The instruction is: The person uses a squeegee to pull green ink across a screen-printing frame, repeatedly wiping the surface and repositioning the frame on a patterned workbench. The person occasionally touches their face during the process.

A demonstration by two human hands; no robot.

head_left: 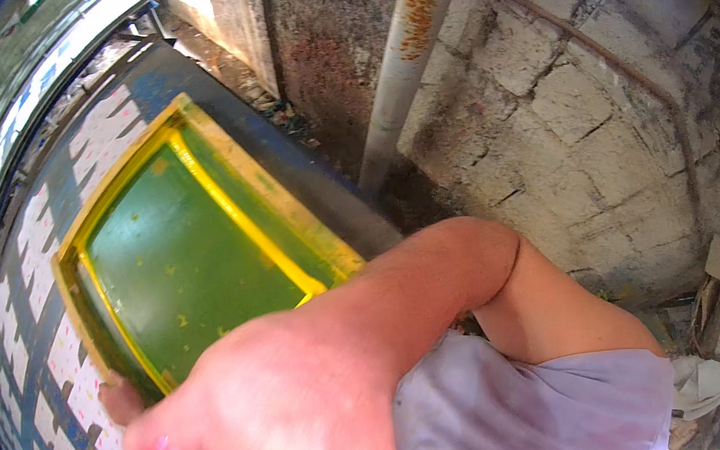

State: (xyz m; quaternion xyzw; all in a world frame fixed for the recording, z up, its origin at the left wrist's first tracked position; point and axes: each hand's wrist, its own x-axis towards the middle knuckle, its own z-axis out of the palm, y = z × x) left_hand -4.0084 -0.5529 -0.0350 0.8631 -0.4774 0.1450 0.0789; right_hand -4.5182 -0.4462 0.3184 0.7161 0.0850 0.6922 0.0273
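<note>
A wooden-framed screen (180,250) with a green mesh and bright yellow bands along its inner edges lies over a long dark table. My right hand (258,414) fills the lower foreground, blurred, its pink-stained fingers curled in front of the screen's near part; whatever they hold is hidden. Behind it, my left hand (120,397) shows only a few fingers, closed on the screen's left edge.
The dark table (330,211) carries rows of pale pieces (97,124) with small pink marks. At right are a rusty pipe (418,19), a cracked block wall (566,122) and a white object (704,379). A rail (100,13) stands at back left.
</note>
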